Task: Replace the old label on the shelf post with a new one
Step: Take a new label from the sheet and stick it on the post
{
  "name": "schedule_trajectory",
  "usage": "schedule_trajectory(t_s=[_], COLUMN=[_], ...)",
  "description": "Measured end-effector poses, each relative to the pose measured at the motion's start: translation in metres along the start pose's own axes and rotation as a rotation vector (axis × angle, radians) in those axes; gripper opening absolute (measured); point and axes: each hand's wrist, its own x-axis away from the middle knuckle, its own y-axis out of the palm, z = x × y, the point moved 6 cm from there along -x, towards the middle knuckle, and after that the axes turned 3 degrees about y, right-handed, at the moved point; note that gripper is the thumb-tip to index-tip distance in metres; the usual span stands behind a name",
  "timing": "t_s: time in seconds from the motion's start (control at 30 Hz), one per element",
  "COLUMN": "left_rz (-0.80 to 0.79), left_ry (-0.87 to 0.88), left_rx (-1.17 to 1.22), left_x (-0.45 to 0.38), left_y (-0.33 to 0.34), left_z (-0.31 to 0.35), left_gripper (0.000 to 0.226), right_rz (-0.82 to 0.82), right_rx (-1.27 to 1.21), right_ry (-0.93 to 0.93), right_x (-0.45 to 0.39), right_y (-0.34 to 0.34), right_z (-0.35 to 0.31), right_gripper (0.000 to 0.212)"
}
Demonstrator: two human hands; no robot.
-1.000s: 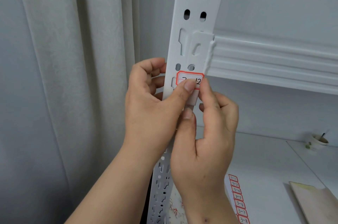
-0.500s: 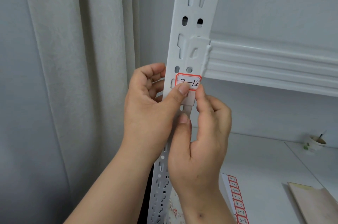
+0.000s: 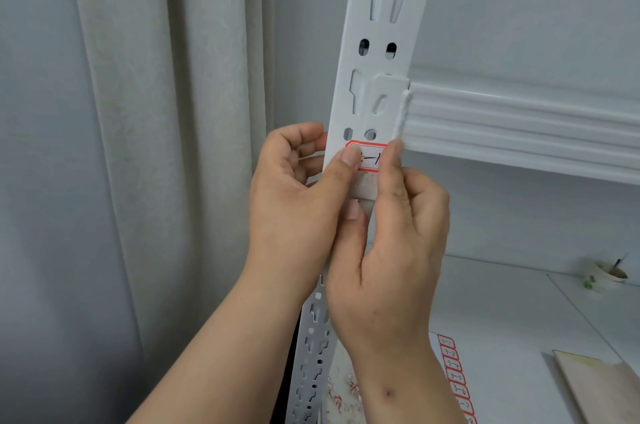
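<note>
Head view shows both hands pressed against the white perforated metal shelf post [image 3: 377, 53], where a small white paper label with a red border and black handwriting [image 3: 369, 157] sits just below a pair of round holes and beside the end of the white ribbed shelf beam [image 3: 519, 126]. Compared with half a second ago, the left hand [image 3: 294, 202] has slid its thumb up onto the label's left end, and the right hand [image 3: 398, 243] has run its forefinger up over the right end, so only the middle of the writing shows. The left hand's other fingers curl around the post's edge; the right thumb presses the post below the label. This looks like smoothing the new label down, so the task seems nearly finished. A white sheet of spare red-bordered labels [image 3: 455, 378] lies on the shelf below.
</note>
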Motion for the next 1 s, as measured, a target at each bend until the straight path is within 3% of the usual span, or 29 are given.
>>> schedule_trajectory(t_s=[0.6,1.0], left_rz=[-0.001,-0.014], left_ry=[0.047,0.067], left_rx=[0.011,0.079], left_x=[0.003,0.003], left_y=[0.001,0.001], left_z=[-0.002,-0.003], left_gripper=[0.035,0.021], right_rz=[-0.037,-0.065], right_rx=[0.137,0.137], right_ry=[-0.009,-0.06], right_x=[0.014,0.018], right_y=[-0.001,0.003], right_z=[0.004,0.007], right_gripper=[0.054,0.067])
